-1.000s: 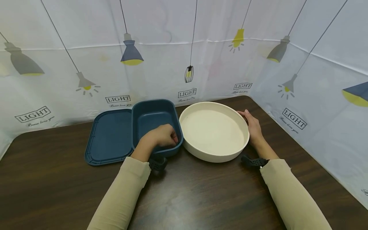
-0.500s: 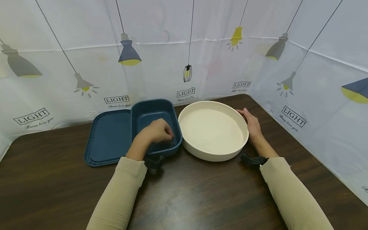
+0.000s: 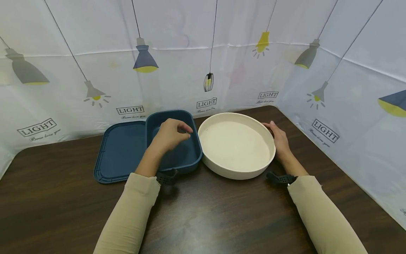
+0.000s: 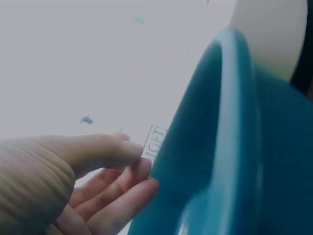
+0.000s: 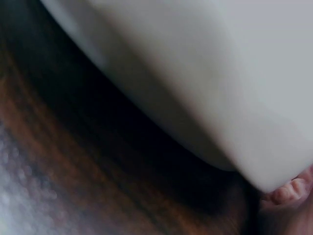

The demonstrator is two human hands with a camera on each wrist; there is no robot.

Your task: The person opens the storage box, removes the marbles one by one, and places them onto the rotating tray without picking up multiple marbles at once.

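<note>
My left hand hovers over the deep dark-blue rectangular container, its fingers loosely bent. A gap shows between thumb and index finger in the head view, and I see nothing held there. In the left wrist view the fingers and thumb lie beside the container's wall. My right hand rests against the outer right side of a round cream dish. Only a bit of that hand shows past the dish's side in the right wrist view.
A flat dark-blue lid lies left of the container, close against it. Container and dish stand side by side on a dark wooden table. A white curtain with printed lamps hangs behind and to the right.
My left hand has risen from the container's near right corner, moving back and slightly left over it, and its curled fingers have loosened. The right hand and the dish have stayed put.
</note>
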